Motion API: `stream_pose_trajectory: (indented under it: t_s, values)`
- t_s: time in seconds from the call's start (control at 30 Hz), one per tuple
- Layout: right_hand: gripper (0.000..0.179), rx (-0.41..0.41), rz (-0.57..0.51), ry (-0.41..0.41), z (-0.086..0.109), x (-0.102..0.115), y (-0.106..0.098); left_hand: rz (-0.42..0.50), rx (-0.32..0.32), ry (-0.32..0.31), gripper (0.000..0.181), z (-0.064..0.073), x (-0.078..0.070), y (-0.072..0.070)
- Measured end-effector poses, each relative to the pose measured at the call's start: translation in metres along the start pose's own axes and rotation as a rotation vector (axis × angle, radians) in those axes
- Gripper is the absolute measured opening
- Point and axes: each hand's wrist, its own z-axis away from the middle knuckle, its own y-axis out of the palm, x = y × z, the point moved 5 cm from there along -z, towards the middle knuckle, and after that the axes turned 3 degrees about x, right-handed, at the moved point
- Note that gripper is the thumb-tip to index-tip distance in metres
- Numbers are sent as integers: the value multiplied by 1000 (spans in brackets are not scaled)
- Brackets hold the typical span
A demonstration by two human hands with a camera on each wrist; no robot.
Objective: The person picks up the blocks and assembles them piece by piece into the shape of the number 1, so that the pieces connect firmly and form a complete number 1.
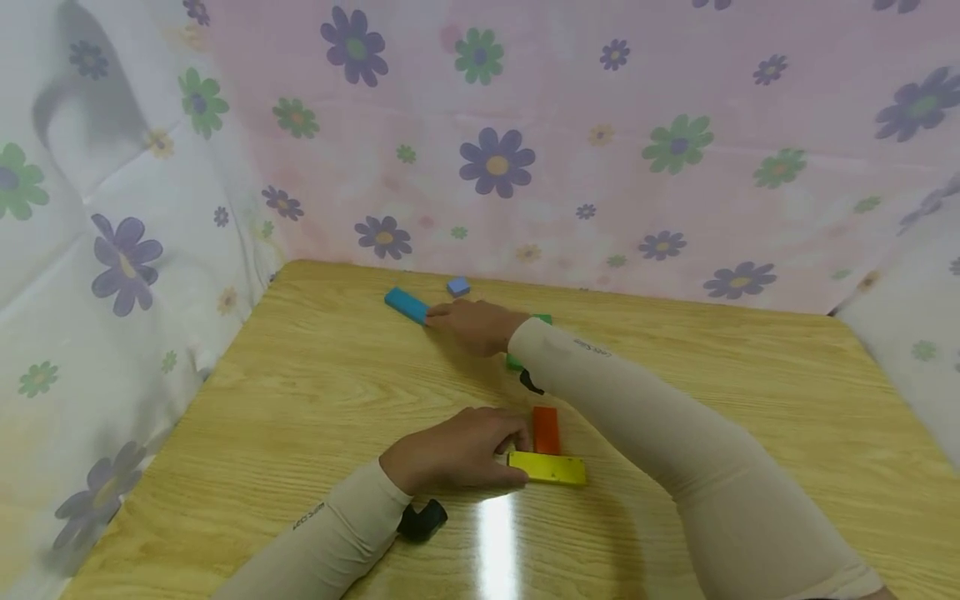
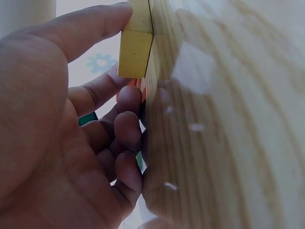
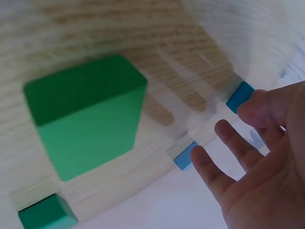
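My left hand (image 1: 461, 450) pinches the left end of a yellow block (image 1: 547, 468) between thumb and index finger; its other fingers curl loosely near the tabletop in the left wrist view. A red block (image 1: 547, 430) lies against the yellow block's far side. Farther back, my right hand (image 1: 476, 325) has its thumb and index finger at the near end of a long blue block (image 1: 407, 306), seen end-on as a blue block (image 3: 239, 97) in the right wrist view. Its other fingers are spread apart and touch nothing.
A small light-blue block (image 1: 458, 287) lies beyond the right hand. A green block (image 3: 90, 114) and a smaller green piece (image 3: 47, 212) are on the wooden table (image 1: 300, 392), partly hidden by the right forearm in the head view. Flowered cloth (image 1: 420, 167) hangs behind.
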Motion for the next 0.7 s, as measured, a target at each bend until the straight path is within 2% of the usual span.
stream_pose_trajectory:
  t_s: [0.37, 0.7]
  values:
    - [49, -18, 37, -49, 27, 11, 12, -7, 2, -19, 23, 1, 3, 2]
    - [49, -77, 84, -118, 61, 22, 23, -12, -11, 8, 20, -1, 0, 2]
